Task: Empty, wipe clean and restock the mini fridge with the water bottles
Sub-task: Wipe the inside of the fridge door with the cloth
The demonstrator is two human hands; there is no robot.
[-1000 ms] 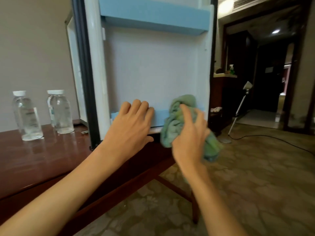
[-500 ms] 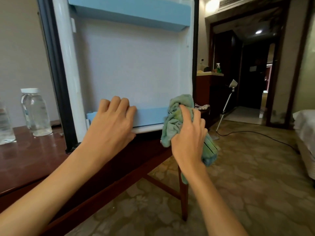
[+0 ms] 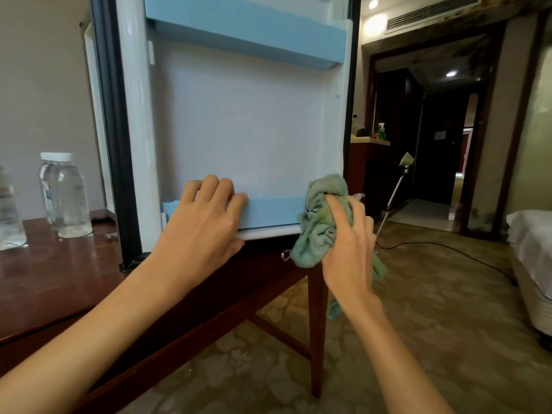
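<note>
Now left hand (image 3: pixel 203 225) grips shelf rim (image 3: pixel 271 213); right hand (image 3: pixel 349 249), cloth (image 3: pixel 316 231).

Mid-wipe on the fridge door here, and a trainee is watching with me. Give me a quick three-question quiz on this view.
1. True or false: the right hand holds the green cloth up at the upper door shelf.
2. Where do the water bottles stand? A: in the door shelves. B: on the table, left of the fridge door. C: on the floor.
3. Fill in: the left hand grips the ____ door shelf.

Key
1. False: the cloth is at the right end of the lower door shelf.
2. B.
3. lower.
</note>
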